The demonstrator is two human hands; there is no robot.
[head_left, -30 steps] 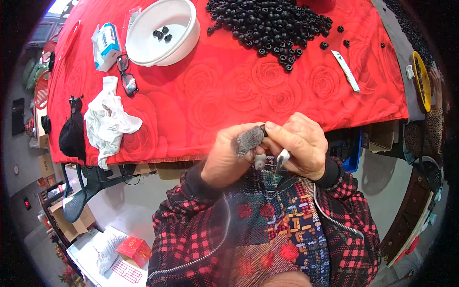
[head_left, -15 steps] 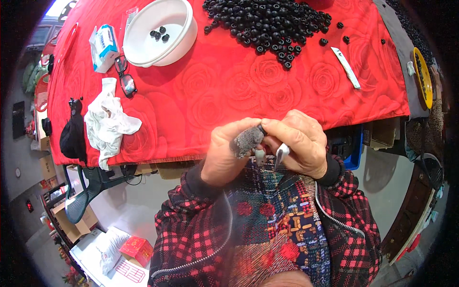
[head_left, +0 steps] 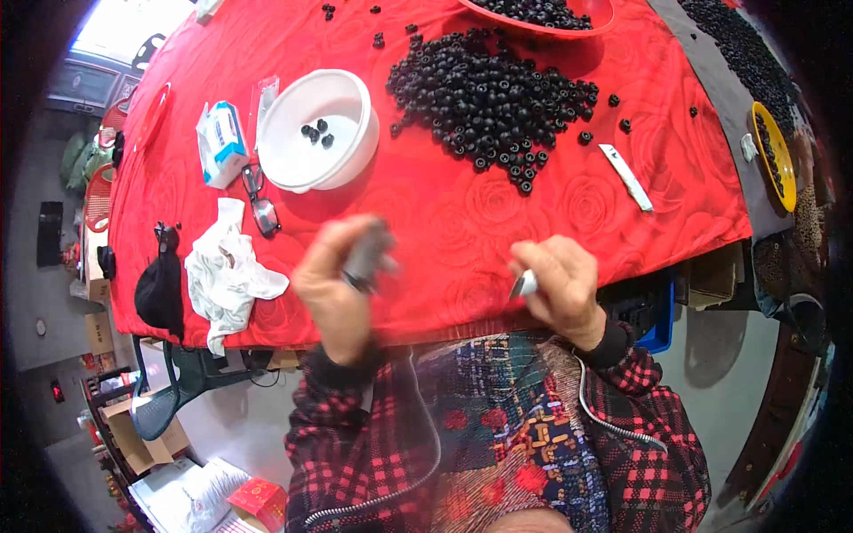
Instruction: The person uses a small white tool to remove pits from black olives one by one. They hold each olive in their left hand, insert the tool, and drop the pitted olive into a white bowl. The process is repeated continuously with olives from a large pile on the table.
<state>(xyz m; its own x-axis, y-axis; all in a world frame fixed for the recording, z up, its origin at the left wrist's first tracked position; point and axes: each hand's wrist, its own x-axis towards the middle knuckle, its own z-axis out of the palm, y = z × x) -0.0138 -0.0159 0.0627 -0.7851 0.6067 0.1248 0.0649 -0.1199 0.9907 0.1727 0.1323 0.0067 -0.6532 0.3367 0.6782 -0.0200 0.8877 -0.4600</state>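
Note:
My left hand (head_left: 336,289) is raised over the table's near edge, below the white bowl (head_left: 357,160), and smeared by motion. A grey, rough-looking cover (head_left: 366,255) shows at its fingers; whether anything is pinched there cannot be made out. On the right, my right hand (head_left: 564,289) is closed around a small white tool (head_left: 526,284) with a greyish flat edge, mostly hidden by the fingers. A few small black ring-like parts (head_left: 317,133) lie in the bowl. A large heap of the same black parts (head_left: 489,98) spreads over the table beyond my hands.
On the red rose-patterned cloth (head_left: 426,240) are a white strip (head_left: 626,178), glasses (head_left: 262,211), a blue-white box (head_left: 220,147), white crumpled fabric (head_left: 229,275) and a black pouch (head_left: 160,289). A red basin (head_left: 591,27) of black parts stands far; a yellow tray (head_left: 777,169) sits right.
My hands have parted. The left one has moved left and forward, toward the white bowl; the right has shifted slightly with the white tool still in it. The view has tilted farther ahead.

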